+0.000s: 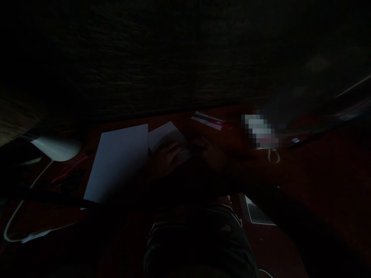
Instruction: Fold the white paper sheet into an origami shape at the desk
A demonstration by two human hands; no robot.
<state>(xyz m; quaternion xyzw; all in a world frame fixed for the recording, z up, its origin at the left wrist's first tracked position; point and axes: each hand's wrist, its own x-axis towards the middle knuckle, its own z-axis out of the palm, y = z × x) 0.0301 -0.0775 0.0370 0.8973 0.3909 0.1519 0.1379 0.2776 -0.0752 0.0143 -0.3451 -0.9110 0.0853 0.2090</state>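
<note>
Dark ribbed clothing [199,239] lies nearest; the left hand [171,158] rests curled on a small white paper sheet [165,135] beside a larger white paper sheet [116,162]; the right hand [210,154] is too dark to read; the paper looks light, limp, best taken by its edge.

A small rectangular sheet of thin white paper [165,136] lies askew on the dark red desk [324,173], its lower part lost in shadow, so any fold cannot be told. Just beside its left edge lies a larger, flat, rectangular sheet of white paper [116,162], set at a slant.
</note>
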